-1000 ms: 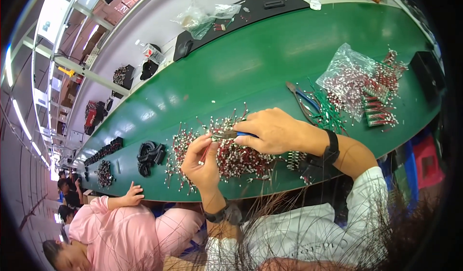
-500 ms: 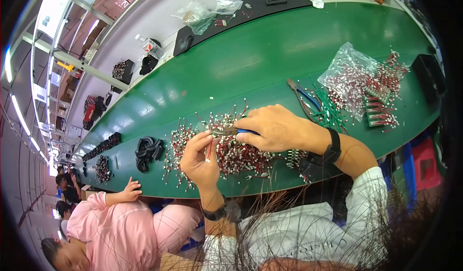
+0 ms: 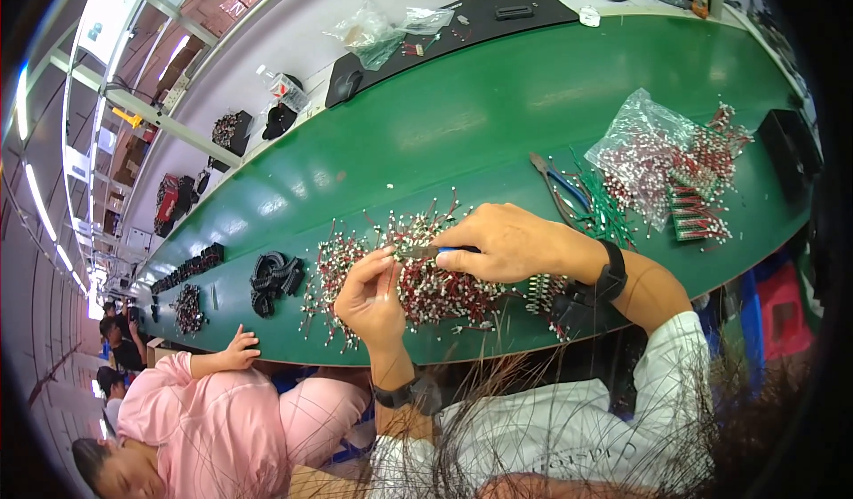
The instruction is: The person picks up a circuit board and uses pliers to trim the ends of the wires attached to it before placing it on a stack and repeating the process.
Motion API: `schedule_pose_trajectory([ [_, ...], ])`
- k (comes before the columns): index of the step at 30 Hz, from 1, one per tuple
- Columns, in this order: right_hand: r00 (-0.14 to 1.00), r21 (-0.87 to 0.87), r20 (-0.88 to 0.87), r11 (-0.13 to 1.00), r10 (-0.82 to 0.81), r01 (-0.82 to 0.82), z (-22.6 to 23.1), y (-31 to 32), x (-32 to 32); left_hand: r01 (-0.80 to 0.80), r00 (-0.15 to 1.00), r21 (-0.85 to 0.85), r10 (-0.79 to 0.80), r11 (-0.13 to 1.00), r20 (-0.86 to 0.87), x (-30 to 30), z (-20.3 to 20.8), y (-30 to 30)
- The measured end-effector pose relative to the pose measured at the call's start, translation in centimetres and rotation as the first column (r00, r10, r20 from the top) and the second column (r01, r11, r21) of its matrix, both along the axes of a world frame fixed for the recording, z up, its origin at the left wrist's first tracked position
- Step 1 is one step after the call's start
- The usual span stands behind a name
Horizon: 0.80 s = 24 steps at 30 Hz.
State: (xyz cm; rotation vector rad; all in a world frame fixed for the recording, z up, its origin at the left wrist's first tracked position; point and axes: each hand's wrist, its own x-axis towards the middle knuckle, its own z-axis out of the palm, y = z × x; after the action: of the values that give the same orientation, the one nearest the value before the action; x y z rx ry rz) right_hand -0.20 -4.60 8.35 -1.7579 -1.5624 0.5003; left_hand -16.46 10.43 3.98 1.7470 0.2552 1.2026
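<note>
My right hand [image 3: 515, 246] is wrapped round a pair of blue-handled pliers [image 3: 418, 252], jaws pointing left. At the jaw tips, the thumb and forefinger of my left hand [image 3: 371, 303] are closed in a pinch on a small wired part, mostly hidden by the fingers. Beneath both hands spreads a loose pile of short red and black wires with white connectors [image 3: 453, 299]. A strip of pale connectors [image 3: 542, 293] lies below my right wrist.
Another pair of blue-handled pliers [image 3: 562, 188] lies beside green wires [image 3: 611, 219]. A clear bag [image 3: 641, 135] covers more wired parts at right, near a black box [image 3: 789, 148]. Black coiled parts [image 3: 274, 281] sit left of the pile. A co-worker's hand [image 3: 240, 350] rests at the table edge.
The pliers have turned slightly in my right hand, their jaws still at my left fingertips. The red wire and white connector that hung by my left palm no longer show clearly.
</note>
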Motion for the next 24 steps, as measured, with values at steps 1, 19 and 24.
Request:
schedule_pose_trajectory([
  [1,0.997,0.014,-0.069,1.000,0.028,-0.027,-0.1,0.1,0.0,0.038,0.998,-0.075,-0.034,0.996,0.050,0.0,-0.2,0.0],
  [19,0.796,0.106,0.478,0.924,-0.371,0.367,-3.1,0.0,1.7,-0.368,0.728,0.544,0.598,0.754,-0.335,-0.7,0.9,1.4],
  [24,0.790,0.129,0.468,0.915,-0.395,0.382,-0.7,-1.8,3.3,0.143,0.798,0.157,-0.020,0.977,-0.603,-0.4,1.7,-5.9],
])
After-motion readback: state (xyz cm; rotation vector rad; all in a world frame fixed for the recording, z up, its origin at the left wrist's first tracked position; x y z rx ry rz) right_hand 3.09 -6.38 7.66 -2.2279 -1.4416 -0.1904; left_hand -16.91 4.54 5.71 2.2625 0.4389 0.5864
